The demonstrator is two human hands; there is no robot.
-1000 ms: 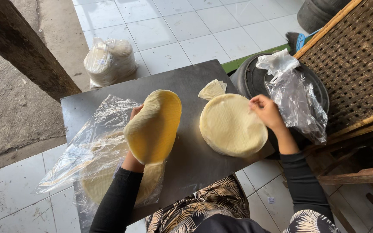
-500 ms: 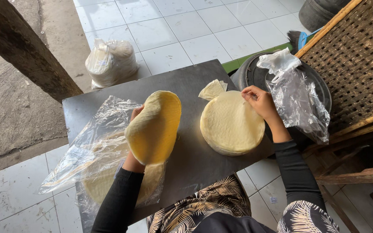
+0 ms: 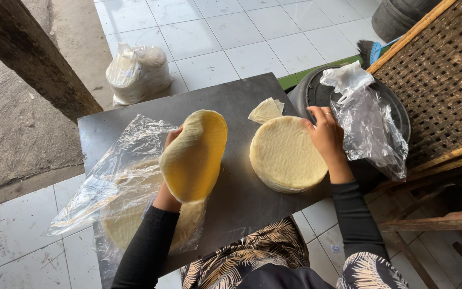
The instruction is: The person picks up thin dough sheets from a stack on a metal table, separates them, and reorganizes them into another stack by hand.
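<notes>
My left hand (image 3: 168, 188) holds up a floppy round yellow wrapper sheet (image 3: 194, 156) above the dark board (image 3: 241, 198). My right hand (image 3: 326, 136) rests on the far right edge of a flat stack of pale round wrappers (image 3: 284, 155), fingers curled at its rim. A folded wrapper piece (image 3: 266, 111) lies just beyond the stack. Under my left forearm a clear plastic bag (image 3: 110, 182) lies open with more round wrappers inside.
A crumpled clear plastic bag (image 3: 370, 126) drapes over a round black pan (image 3: 316, 91) at the right. A woven rattan panel (image 3: 439, 75) stands far right. A tied bag of wrappers (image 3: 137, 72) sits on the white floor tiles; a wooden post (image 3: 33, 59) rises at the left.
My right hand has slid from the stack's top edge round to its right rim. The left hand keeps the sheet raised in about the same place.
</notes>
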